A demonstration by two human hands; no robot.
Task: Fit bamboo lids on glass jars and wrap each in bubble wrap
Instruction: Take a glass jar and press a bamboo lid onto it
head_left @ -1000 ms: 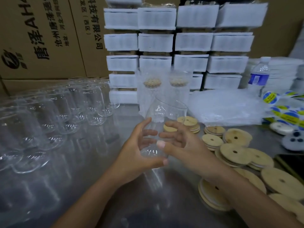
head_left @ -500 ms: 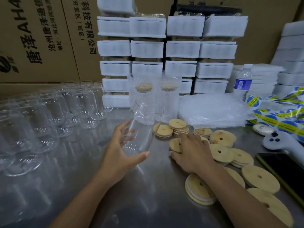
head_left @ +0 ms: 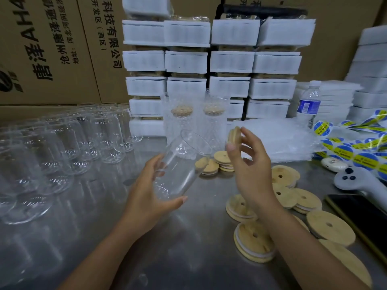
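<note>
Left hand (head_left: pixel 143 195) grips jar (head_left: pixel 180 168) above table (head_left: pixel 199 231), long axis tilted, mouth toward 1 o'clock; right hand (head_left: pixel 251 170) pinches lid (head_left: pixel 233 135) on edge, near at mouth's 3 o'clock, apart, likely capping next.

So, a shiny steel table (head_left: pixel 188 258). The left side is taken up by rows of empty glass jars (head_left: pixel 62 147), packed close together. White foam packs (head_left: pixel 209 59) are stacked several high along the back edge, and two wrapped jars (head_left: pixel 181 122) are parked just in front. Bamboo lids (head_left: pixel 330 227) are scattered over the right half, some piled up. Bubble wrap (head_left: pixel 278 141) is heaped toward the back right, with a water bottle (head_left: pixel 309 101) stood behind it. Stickers (head_left: pixel 356 151), a grey handheld device (head_left: pixel 354 181) and a dark phone (head_left: pixel 360 218) are left by the right edge.
</note>
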